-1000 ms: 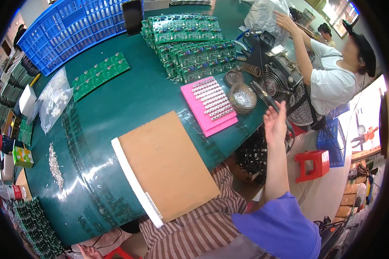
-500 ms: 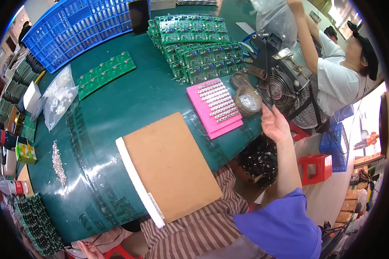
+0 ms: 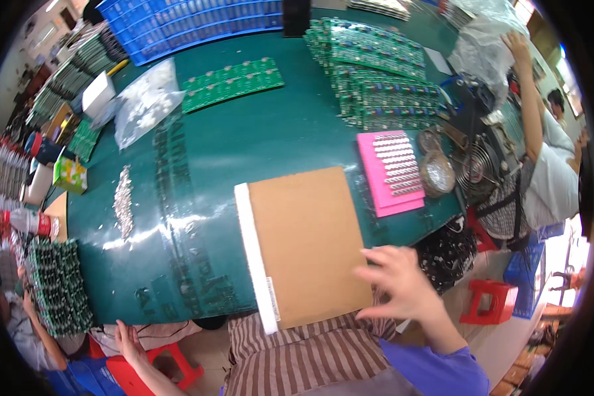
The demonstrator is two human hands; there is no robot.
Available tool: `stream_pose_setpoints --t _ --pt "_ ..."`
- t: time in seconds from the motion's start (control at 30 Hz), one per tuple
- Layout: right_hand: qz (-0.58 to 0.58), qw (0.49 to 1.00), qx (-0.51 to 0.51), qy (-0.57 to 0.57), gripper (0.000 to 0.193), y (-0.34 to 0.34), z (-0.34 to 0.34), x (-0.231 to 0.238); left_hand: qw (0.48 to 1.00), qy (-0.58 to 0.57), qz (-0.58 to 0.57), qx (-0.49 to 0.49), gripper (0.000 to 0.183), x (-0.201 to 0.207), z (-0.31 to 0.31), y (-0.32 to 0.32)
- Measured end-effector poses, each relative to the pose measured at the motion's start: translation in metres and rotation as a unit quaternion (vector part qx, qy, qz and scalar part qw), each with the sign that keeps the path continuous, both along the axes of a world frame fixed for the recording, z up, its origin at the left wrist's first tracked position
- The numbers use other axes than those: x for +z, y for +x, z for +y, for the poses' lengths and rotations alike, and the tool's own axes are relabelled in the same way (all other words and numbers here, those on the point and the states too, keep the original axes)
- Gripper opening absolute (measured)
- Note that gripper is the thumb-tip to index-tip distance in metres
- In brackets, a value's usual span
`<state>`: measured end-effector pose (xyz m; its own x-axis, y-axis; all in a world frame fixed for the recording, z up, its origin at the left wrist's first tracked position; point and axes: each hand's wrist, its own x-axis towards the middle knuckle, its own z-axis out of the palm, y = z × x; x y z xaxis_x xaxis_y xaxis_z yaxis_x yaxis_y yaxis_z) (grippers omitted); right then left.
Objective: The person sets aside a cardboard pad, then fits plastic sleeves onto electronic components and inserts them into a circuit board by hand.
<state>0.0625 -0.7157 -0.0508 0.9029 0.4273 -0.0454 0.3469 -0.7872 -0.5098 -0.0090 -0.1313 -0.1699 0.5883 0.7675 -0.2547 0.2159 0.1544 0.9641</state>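
Observation:
A flat brown board (image 3: pixel 303 244) with a white strip (image 3: pixel 257 257) down its left side lies at the table's near edge, partly over my striped lap. My right hand (image 3: pixel 402 284) is at the board's right edge, fingers spread and nothing in them. Whether its fingertips touch the board I cannot tell. Low at the left, my left hand (image 3: pixel 129 342) is at the table's front edge, fingers stretched out and apart, seemingly holding nothing. Just beyond the board's right side is a pink foam block (image 3: pixel 378 191) with rows of small silvery parts (image 3: pixel 399 162) on it.
Green circuit boards (image 3: pixel 383 72) are stacked at the back, with a single green panel (image 3: pixel 234 84) to their left. A bag of white parts (image 3: pixel 145 105), a pile of small metal pieces (image 3: pixel 123 201) and a blue crate (image 3: pixel 191 26) sit leftward. A fan (image 3: pixel 476 171) stands near a co-worker (image 3: pixel 551 178).
My right hand has come back from near the tape roll and fan to the board's right edge. My left forearm shows more now. The view has shifted, moving the table leftward things rightward.

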Motion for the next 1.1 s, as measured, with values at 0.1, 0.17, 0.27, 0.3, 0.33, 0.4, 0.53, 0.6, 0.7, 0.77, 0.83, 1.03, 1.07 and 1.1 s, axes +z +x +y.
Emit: stream_pose_setpoints --t 0.1,0.17,0.27,0.3,0.33,0.4,0.53,0.6,0.7,0.77,0.83,1.03,1.07,1.1 --pt "0.043 0.991 0.063 -0.106 0.076 -0.009 0.034 -0.028 0.989 0.109 0.095 0.004 0.027 -0.005 0.015 0.001" --pt "0.013 0.985 0.084 -0.15 0.078 -0.013 0.043 -0.04 0.906 0.418 0.043 0.037 0.022 0.004 -0.011 0.007" --pt "-0.035 0.984 0.082 -0.152 0.083 -0.013 0.043 -0.049 0.849 0.522 0.073 0.031 0.021 0.025 -0.046 0.03" --pt "-0.035 0.987 0.075 -0.139 0.083 -0.012 0.042 -0.05 0.871 0.482 0.09 0.043 0.02 0.022 -0.042 0.033" --pt "-0.036 0.989 0.068 -0.125 0.083 -0.012 0.041 -0.05 0.87 0.481 0.092 0.048 0.02 0.02 -0.042 0.033" --pt "-0.043 0.988 0.073 -0.128 0.082 -0.013 0.039 -0.053 0.872 0.478 0.091 0.044 0.019 0.02 -0.045 0.039" --pt "-0.053 0.99 0.06 -0.115 0.08 -0.013 0.038 -0.054 0.853 0.514 0.083 0.03 0.016 0.034 -0.059 0.046" --pt "-0.052 0.99 0.056 -0.118 0.08 -0.013 0.038 -0.051 0.844 0.531 0.069 0.026 0.012 0.046 -0.068 0.054" --pt "-0.045 0.991 0.056 -0.113 0.074 -0.013 0.04 -0.049 0.831 0.548 -0.013 -0.092 0.005 0.072 -0.101 0.079" --pt "-0.118 0.984 0.093 -0.096 0.063 -0.013 0.038 -0.051 0.854 0.465 -0.064 -0.224 0.025 0.092 -0.149 0.108" --pt "-0.143 0.983 0.087 -0.072 0.062 -0.012 0.036 -0.052 0.806 0.361 -0.082 -0.462 0.054 0.113 -0.194 0.132" --pt "-0.109 0.987 0.119 0.001 0.046 -0.003 0.046 -0.024 0.754 0.2 0.174 -0.601 0.082 0.118 -0.275 0.132" --pt "-0.076 0.986 0.137 0.048 0.046 0.003 0.046 -0.02 0.798 0.119 0.12 -0.578 0.081 0.103 -0.275 0.129" --pt "0.003 0.977 0.198 0.077 0.056 0.015 0.042 -0.017 0.835 0.038 0.065 -0.545 0.079 0.092 -0.273 0.127"
